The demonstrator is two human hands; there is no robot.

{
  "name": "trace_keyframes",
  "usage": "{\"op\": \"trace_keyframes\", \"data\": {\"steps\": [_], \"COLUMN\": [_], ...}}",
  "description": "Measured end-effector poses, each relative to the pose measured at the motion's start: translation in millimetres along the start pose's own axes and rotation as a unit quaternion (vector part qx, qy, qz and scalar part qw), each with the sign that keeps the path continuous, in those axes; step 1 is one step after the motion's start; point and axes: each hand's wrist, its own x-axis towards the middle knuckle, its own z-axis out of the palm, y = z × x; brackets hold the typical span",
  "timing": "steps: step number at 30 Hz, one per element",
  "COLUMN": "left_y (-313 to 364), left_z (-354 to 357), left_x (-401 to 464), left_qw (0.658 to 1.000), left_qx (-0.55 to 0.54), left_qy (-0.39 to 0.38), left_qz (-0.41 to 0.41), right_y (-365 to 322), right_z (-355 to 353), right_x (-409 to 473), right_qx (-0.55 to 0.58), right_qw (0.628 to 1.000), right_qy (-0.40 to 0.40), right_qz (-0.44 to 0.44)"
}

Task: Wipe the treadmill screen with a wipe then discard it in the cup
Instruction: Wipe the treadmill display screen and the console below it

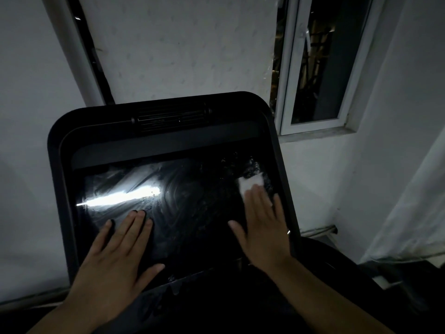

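Observation:
The black treadmill screen [192, 201] fills the middle of the view, glossy, with wet smear marks and a bright streak of reflected light on its left half. A white wipe [249, 183] lies flat on the screen's upper right corner. My right hand [262, 227] presses it down with flat fingers, the wipe sticking out beyond the fingertips. My left hand [118, 256] rests flat on the lower left of the screen, fingers spread, holding nothing. No cup is in view.
The screen sits in a thick black console frame [57, 165] with a vent grille [171, 119] along its top. Behind are a white wall and a window [320, 68] at the upper right. A pale curtain [414, 201] hangs at the right.

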Motion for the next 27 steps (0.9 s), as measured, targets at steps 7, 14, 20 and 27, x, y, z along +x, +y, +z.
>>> {"op": "trace_keyframes", "data": {"steps": [7, 14, 20, 27], "left_y": [1, 3, 5, 5], "left_z": [2, 1, 3, 1], "left_x": [0, 0, 0, 0], "left_qw": [1.0, 1.0, 1.0, 1.0], "left_qx": [0.004, 0.005, 0.007, 0.005], "left_qy": [0.01, 0.012, 0.012, 0.014], "left_qz": [0.0, -0.004, -0.007, -0.011], "right_y": [4, 11, -3, -30], "right_z": [5, -22, -7, -18], "right_x": [-7, 94, -1, 61], "right_qx": [0.016, 0.01, 0.039, 0.027], "right_qw": [1.0, 1.0, 0.998, 0.994], "right_qy": [-0.002, -0.021, -0.011, 0.006], "right_qz": [-0.005, 0.008, -0.052, -0.109]}}
